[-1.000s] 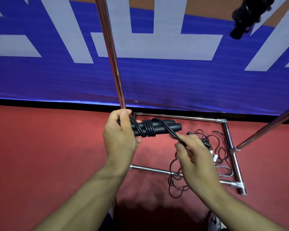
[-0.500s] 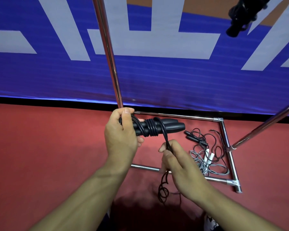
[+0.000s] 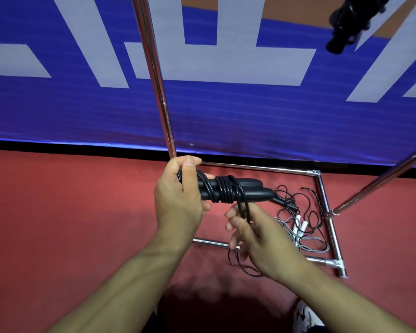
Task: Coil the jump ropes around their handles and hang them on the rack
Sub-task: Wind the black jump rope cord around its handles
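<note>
My left hand point(image 3: 178, 200) grips the two black jump rope handles point(image 3: 245, 192) side by side, held level. Several turns of black rope point(image 3: 222, 191) wrap their middle. The loose rope point(image 3: 244, 210) drops from the coil into my right hand point(image 3: 257, 234), which pinches it just below the handles; its tail point(image 3: 240, 265) dangles under that hand. On the floor inside the chrome rack base point(image 3: 322, 200) lie another black rope point(image 3: 296, 200) and a grey rope with white handles point(image 3: 300, 227). A coiled black rope point(image 3: 346, 27) hangs at top right.
A chrome rack upright point(image 3: 154, 75) rises just behind my left hand, and a slanted rack bar point(image 3: 382, 179) crosses at the right. A blue banner wall point(image 3: 226, 111) stands behind, above red floor point(image 3: 70, 224). A shoe point(image 3: 305, 318) shows at the bottom edge.
My right hand has carried the rope from the right of the handles down beneath them, adding to the wrap. The dangling tail has grown shorter. My left hand has stayed put.
</note>
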Action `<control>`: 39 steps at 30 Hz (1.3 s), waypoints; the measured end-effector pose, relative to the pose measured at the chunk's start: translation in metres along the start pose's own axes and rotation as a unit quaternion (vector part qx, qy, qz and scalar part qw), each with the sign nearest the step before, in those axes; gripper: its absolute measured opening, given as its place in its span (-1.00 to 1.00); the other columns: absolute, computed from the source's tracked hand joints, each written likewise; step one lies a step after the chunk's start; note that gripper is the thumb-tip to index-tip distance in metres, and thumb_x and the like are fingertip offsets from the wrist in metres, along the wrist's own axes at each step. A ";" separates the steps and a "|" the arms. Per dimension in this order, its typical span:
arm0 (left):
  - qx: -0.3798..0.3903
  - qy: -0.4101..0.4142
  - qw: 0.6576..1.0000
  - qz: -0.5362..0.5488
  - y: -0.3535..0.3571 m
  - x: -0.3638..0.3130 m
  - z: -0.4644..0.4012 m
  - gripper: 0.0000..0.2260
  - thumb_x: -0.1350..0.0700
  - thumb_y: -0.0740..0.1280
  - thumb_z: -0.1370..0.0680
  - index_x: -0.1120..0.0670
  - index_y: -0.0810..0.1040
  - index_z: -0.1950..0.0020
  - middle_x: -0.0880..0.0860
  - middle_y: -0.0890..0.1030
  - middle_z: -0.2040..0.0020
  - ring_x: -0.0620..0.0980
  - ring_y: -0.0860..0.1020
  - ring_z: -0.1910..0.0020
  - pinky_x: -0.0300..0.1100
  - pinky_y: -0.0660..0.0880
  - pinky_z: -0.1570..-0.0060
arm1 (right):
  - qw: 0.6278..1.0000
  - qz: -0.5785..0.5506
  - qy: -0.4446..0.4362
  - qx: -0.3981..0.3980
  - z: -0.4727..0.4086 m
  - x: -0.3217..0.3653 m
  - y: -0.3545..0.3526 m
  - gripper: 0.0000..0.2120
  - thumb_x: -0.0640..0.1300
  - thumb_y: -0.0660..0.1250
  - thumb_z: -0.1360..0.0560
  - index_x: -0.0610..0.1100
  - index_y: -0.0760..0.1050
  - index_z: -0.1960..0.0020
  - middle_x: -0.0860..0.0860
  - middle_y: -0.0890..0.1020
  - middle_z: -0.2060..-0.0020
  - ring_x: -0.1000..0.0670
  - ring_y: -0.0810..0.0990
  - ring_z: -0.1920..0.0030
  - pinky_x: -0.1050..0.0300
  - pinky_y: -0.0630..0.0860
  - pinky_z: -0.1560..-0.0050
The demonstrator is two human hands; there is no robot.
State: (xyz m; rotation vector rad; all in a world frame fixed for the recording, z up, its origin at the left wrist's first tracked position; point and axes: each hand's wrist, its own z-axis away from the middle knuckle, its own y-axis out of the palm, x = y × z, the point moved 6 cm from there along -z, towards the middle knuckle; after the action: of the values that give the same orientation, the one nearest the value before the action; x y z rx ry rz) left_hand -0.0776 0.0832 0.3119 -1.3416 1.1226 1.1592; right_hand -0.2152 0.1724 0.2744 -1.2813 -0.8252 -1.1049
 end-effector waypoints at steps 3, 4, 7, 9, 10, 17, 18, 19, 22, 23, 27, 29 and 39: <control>-0.002 -0.003 1.000 0.005 0.001 -0.001 0.002 -0.77 0.05 0.15 -0.69 -0.02 0.56 0.05 0.16 0.63 0.28 0.00 0.49 0.61 -0.19 0.41 0.60 | 1.000 0.004 -0.018 -0.015 0.001 0.003 0.001 -0.75 -0.24 0.14 -0.66 0.03 0.52 -0.14 0.18 0.53 0.33 0.12 0.48 0.43 0.15 0.46 0.33; -0.008 -0.006 1.000 0.006 0.001 -0.001 0.002 -0.77 0.04 0.15 -0.69 -0.02 0.56 0.05 0.16 0.61 0.30 0.00 0.49 0.61 -0.18 0.41 0.61 | 0.999 0.014 -0.026 -0.033 0.001 0.003 -0.001 -0.77 -0.16 0.16 -0.66 0.07 0.54 -0.15 0.25 0.55 0.31 0.17 0.49 0.39 0.22 0.46 0.27; -0.027 -0.016 0.999 0.008 0.000 0.003 -0.002 -0.76 0.04 0.14 -0.69 -0.02 0.56 0.07 0.21 0.57 0.30 0.01 0.50 0.61 -0.19 0.40 0.61 | 0.995 0.020 -0.027 -0.090 0.003 0.003 -0.011 -0.61 0.23 0.07 -0.58 0.06 0.58 -0.09 0.23 0.59 0.07 0.15 0.57 0.09 0.25 0.46 0.03; -0.031 -0.022 0.999 0.007 0.000 0.005 -0.004 -0.76 0.04 0.14 -0.69 -0.03 0.56 0.08 0.28 0.56 0.27 0.03 0.50 0.62 -0.19 0.39 0.61 | 0.993 0.024 -0.026 -0.108 0.004 0.002 -0.014 -0.51 0.33 -0.02 -0.54 0.01 0.52 0.11 0.14 0.51 0.14 0.09 0.51 0.09 0.19 0.42 0.03; -0.030 -0.022 0.999 0.007 0.000 0.006 -0.003 -0.76 0.04 0.14 -0.69 -0.03 0.56 0.08 0.28 0.56 0.28 0.04 0.50 0.62 -0.19 0.38 0.61 | 0.993 0.042 -0.029 -0.110 0.003 0.002 -0.014 -0.53 0.34 -0.01 -0.55 0.04 0.49 0.17 0.14 0.47 0.19 0.11 0.47 0.12 0.21 0.39 0.06; -0.015 -0.009 1.000 -0.012 0.000 0.006 -0.002 -0.77 0.04 0.14 -0.69 -0.03 0.56 0.03 0.37 0.55 0.25 0.05 0.51 0.60 -0.18 0.42 0.59 | 0.999 0.013 0.041 0.017 0.001 0.008 -0.008 -0.85 -0.06 0.30 -0.60 0.03 0.65 0.06 0.08 0.59 0.35 0.22 0.54 0.33 0.39 0.43 0.21; -0.011 -0.008 1.000 -0.010 0.001 0.006 -0.002 -0.77 0.04 0.13 -0.70 -0.02 0.56 0.02 0.39 0.54 0.24 0.06 0.51 0.59 -0.19 0.42 0.59 | 0.999 0.040 0.035 0.008 0.002 0.009 -0.007 -0.87 -0.10 0.31 -0.60 0.02 0.62 0.07 0.05 0.59 0.38 0.13 0.57 0.35 0.33 0.45 0.26; -0.007 -0.006 1.000 -0.011 0.001 0.005 -0.001 -0.77 0.03 0.13 -0.70 -0.02 0.56 0.02 0.39 0.55 0.23 0.07 0.51 0.59 -0.19 0.43 0.59 | 0.999 0.037 0.035 0.007 0.004 0.009 -0.004 -0.87 -0.13 0.27 -0.62 0.00 0.59 0.04 0.02 0.56 0.41 0.04 0.56 0.41 0.28 0.46 0.33; 0.000 0.001 1.000 -0.016 0.002 0.003 0.001 -0.77 0.02 0.14 -0.70 -0.04 0.56 0.02 0.34 0.59 0.23 0.04 0.52 0.58 -0.16 0.45 0.57 | 0.972 -0.190 0.138 0.026 0.006 -0.002 0.010 -0.79 -0.20 0.14 -0.68 -0.12 0.54 -0.15 -0.01 0.47 0.43 0.00 0.37 0.56 0.19 0.39 0.50; -0.001 0.000 1.000 -0.017 0.002 0.003 0.002 -0.77 0.02 0.14 -0.70 -0.05 0.56 0.02 0.33 0.59 0.24 0.03 0.53 0.58 -0.15 0.46 0.56 | 0.952 -0.256 0.167 0.025 0.006 -0.004 0.012 -0.78 -0.21 0.14 -0.67 -0.15 0.55 -0.17 -0.01 0.43 0.45 0.04 0.30 0.56 0.19 0.36 0.52; -0.032 -0.023 0.999 -0.012 -0.003 0.008 -0.004 -0.77 0.04 0.14 -0.69 -0.02 0.56 0.03 0.28 0.57 0.27 0.01 0.52 0.60 -0.16 0.45 0.58 | 0.927 -0.337 0.167 -0.003 0.000 0.000 0.007 -0.74 -0.12 0.19 -0.60 -0.19 0.62 -0.09 0.01 0.21 0.42 0.06 0.18 0.44 0.19 0.37 0.40; -0.043 -0.030 0.999 -0.006 -0.005 0.009 -0.008 -0.77 0.05 0.14 -0.69 -0.01 0.56 0.04 0.21 0.60 0.23 0.00 0.52 0.61 -0.19 0.42 0.60 | 0.944 -0.302 0.127 -0.029 -0.001 0.005 0.002 -0.72 -0.07 0.20 -0.61 -0.03 0.70 0.06 -0.15 0.37 0.36 0.01 0.33 0.38 0.17 0.53 0.29; 0.008 0.012 1.000 0.006 0.003 0.001 0.007 -0.79 0.04 0.17 -0.69 -0.06 0.56 0.06 0.35 0.59 0.22 0.06 0.48 0.58 -0.21 0.41 0.60 | 0.984 -0.101 0.144 0.041 0.005 0.004 0.009 -0.87 -0.14 0.10 -0.69 -0.08 0.42 -0.10 -0.11 0.56 0.21 -0.02 0.59 0.46 0.00 0.60 0.45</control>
State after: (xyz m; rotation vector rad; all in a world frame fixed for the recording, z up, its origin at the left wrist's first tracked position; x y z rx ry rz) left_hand -0.0808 0.0896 0.3108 -1.3405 1.1555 1.1429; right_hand -0.2043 0.1765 0.2763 -0.9552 -0.7830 -1.3678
